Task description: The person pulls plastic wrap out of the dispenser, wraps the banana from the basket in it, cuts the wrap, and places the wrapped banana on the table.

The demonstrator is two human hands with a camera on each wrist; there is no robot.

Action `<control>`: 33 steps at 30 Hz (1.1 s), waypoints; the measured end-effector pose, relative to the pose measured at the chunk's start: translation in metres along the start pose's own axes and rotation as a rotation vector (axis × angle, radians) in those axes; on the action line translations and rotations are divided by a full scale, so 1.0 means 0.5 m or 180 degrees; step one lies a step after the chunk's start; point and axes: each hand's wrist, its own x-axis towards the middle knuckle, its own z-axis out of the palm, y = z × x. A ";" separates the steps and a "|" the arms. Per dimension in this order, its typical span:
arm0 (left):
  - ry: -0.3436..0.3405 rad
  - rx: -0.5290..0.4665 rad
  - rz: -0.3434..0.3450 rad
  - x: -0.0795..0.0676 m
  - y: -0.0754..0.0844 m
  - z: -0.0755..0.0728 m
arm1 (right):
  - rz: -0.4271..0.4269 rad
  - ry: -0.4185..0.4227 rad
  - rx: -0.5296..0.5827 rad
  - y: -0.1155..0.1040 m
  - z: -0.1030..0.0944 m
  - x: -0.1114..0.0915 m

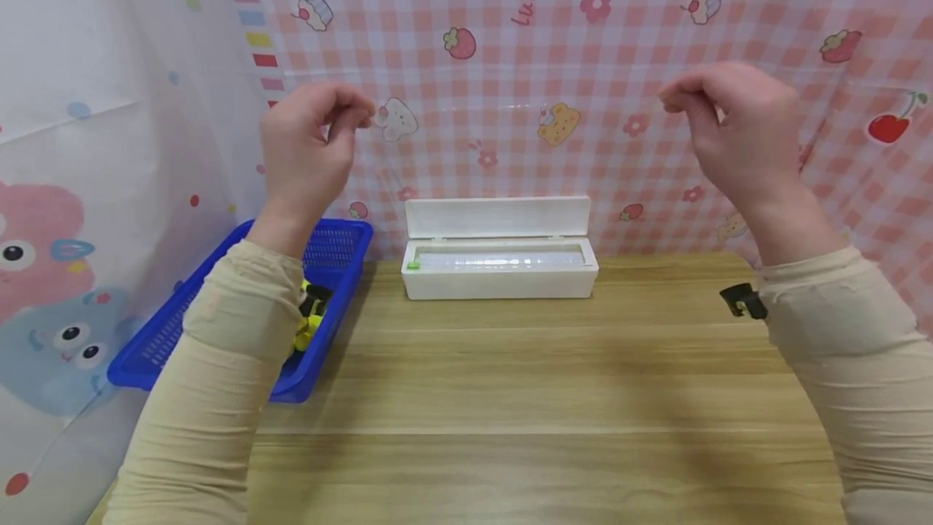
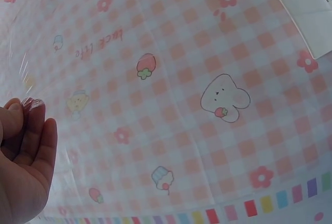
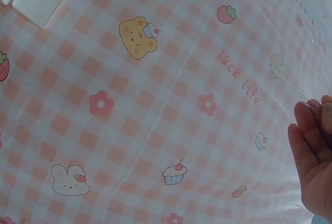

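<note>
A sheet of clear cling film (image 2: 25,73) is stretched between my two raised hands, showing mostly as thin glints. My left hand (image 1: 306,148) pinches one end between thumb and fingers. On the other side, my right hand (image 1: 747,132) pinches the opposite end in the same way. Both hands are well above the table, left and right of a white cling film dispenser (image 1: 499,284). Its lid (image 1: 499,218) stands up at the back. Inside lies a clear roll (image 1: 503,259), with a small green piece (image 1: 413,265) at the left end.
A blue plastic basket (image 1: 309,375) stands at the left under my left forearm, with yellow and black items (image 1: 309,318) in it. The wooden table (image 1: 547,395) meets a pink checked cloth (image 1: 481,104) behind the dispenser. A white printed cloth (image 1: 109,185) hangs at the left.
</note>
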 end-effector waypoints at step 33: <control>-0.0102 0.0098 0.0424 0.013 0.015 -0.030 | -0.0075 0.0033 -0.0049 -0.013 -0.029 0.009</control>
